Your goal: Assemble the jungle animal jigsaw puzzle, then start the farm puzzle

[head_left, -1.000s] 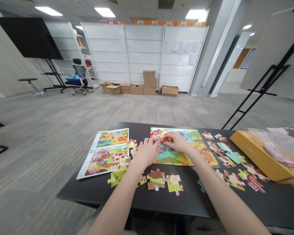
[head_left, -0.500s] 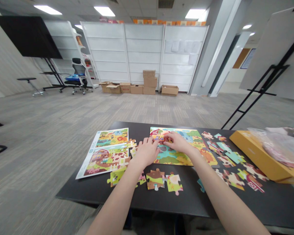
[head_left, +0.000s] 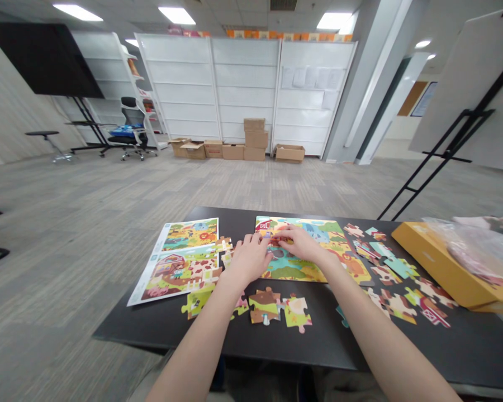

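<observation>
A colourful animal jigsaw board (head_left: pixel 295 272) lies flat on the black table. My left hand (head_left: pixel 249 258) rests over its left edge, palm down, fingers bent a little and thumb apart. My right hand (head_left: pixel 299 243) reaches over the board's upper left, its fingertips closed on a small reddish puzzle piece, mostly hidden, beside my left fingertips. Left of the board is a printed picture sheet (head_left: pixel 151 279) with two scenes, partly covered by loose pieces. Nearer to me lie a brown-and-green puzzle piece (head_left: pixel 265 306) and a light green puzzle piece (head_left: pixel 297 314).
Several loose puzzle pieces (head_left: pixel 398 267) are scattered right of the board. A yellow box (head_left: pixel 438 265) with clear plastic bags (head_left: pixel 473 245) sits at the table's right side. Beyond the table stand a black easel frame (head_left: pixel 448 153), cardboard boxes (head_left: pixel 255 139) and white shelving (head_left: pixel 247 84).
My right hand has shifted slightly left, bringing its fingertips closer to my left fingers. My left hand stays nearly where it was. The view has moved very slightly.
</observation>
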`<control>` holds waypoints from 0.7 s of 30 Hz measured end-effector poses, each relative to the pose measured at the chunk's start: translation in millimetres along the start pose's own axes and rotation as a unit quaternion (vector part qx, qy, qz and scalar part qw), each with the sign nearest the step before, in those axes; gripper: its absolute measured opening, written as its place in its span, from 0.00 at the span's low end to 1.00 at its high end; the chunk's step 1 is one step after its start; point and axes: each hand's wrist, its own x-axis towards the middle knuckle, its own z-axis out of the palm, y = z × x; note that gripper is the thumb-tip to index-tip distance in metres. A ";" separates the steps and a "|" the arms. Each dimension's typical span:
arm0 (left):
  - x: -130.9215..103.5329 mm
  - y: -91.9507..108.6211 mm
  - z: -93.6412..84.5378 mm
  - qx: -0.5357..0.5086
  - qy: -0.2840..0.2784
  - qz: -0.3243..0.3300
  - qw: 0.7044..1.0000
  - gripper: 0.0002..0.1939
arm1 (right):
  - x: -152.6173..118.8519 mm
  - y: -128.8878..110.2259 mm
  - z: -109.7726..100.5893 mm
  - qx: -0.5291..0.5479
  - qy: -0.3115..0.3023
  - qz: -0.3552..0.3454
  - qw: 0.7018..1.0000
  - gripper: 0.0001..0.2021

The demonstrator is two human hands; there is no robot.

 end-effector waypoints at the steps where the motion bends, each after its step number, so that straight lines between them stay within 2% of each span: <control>1: 0.2 0.1 -0.3 0.000 0.001 0.000 1.000 0.22 | 0.2 0.0 0.1 -0.001 0.001 -0.004 1.000 0.11; 12: 3.1 3.9 -2.5 0.024 -0.002 -0.002 1.000 0.18 | 0.5 -2.2 3.9 0.000 0.023 -0.031 0.999 0.12; 21: 4.3 -2.4 -4.4 -0.027 -0.009 -0.014 1.000 0.21 | -0.1 3.0 8.1 0.011 0.033 -0.032 0.999 0.12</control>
